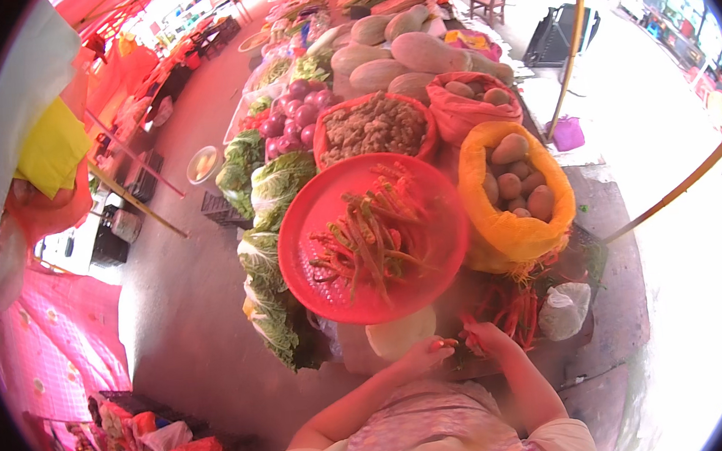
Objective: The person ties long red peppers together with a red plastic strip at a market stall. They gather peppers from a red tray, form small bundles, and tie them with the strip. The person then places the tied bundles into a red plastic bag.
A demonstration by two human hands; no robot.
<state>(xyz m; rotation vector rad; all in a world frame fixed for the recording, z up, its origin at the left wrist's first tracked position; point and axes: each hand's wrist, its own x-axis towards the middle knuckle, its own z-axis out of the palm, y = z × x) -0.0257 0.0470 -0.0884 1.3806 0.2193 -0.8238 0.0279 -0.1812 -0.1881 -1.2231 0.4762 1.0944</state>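
Close in front of my body, below a round red plastic tray [302,281], are both hands. My left hand [429,352] is closed on a small reddish piece, probably a chili pepper. My right hand [481,338] has its fingers closed around red chili peppers, whose exact number is hidden. A narrow gap lies between the two hands. Long green and reddish peppers [372,244] lie heaped on the tray. More long red chili peppers [522,318] rest to the right of my right hand, beside a white plastic bag [565,311].
Napa cabbages [265,265] line the stall's left edge. Behind the tray stand a red sack of ginger-like roots [374,129], red onions [301,112] and pumpkins [430,53]. An orange sack of potatoes [521,238] stands at the right. A bamboo pole [682,186] slants at far right.
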